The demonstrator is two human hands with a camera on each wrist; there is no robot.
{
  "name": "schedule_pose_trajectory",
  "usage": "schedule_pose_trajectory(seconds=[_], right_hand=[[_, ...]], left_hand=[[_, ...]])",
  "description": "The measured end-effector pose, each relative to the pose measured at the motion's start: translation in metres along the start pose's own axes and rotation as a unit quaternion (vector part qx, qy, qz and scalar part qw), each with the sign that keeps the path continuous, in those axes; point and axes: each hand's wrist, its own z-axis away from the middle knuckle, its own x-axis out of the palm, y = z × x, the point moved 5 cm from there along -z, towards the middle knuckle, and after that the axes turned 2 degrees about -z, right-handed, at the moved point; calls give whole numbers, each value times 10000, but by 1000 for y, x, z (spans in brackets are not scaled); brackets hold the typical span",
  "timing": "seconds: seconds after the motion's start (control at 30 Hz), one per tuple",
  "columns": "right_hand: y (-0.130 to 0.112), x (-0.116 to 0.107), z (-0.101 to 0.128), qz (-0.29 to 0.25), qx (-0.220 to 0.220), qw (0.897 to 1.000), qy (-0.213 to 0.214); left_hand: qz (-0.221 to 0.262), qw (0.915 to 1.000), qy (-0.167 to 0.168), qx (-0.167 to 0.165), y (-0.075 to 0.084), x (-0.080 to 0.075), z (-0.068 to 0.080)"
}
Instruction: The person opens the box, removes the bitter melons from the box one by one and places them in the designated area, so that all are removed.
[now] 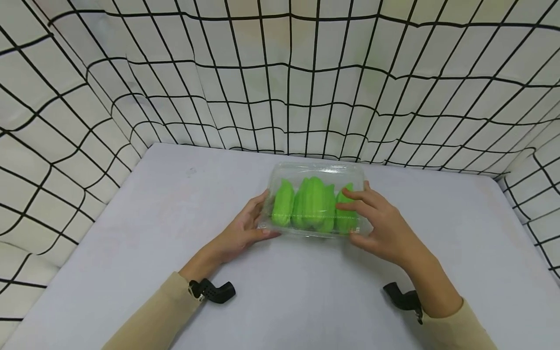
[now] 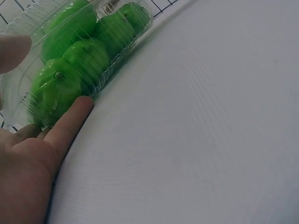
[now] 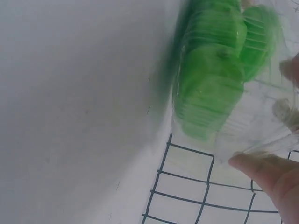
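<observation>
both hands (image 1: 245,228) (image 1: 376,223) grip clear box (image 1: 315,170) (green fruit (image 1: 312,209) inside).

Bright, even light; bowed wide-angle edges, right wrist view perhaps motion-blurred.

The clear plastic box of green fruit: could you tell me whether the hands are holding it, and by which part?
Yes. The left hand grips the clear box at its left end, the right hand at its right end, fingers over the lid; it rests on the table.
</observation>
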Motion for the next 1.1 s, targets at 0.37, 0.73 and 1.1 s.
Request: schedule_pose_trajectory(seconds=[0.37,0.73,1.1], right_hand=[[4,-2,0,-671,-92,9977,-41],[10,4,1,-1233,110,9923,80],[14,3,-3,-1549,272,9875,117]], left_hand=[[-261,9992,309,25,-1,-2,3],[-414,9987,83,303,1,2,2],[-898,9945,-146,510,4,4,-1]])
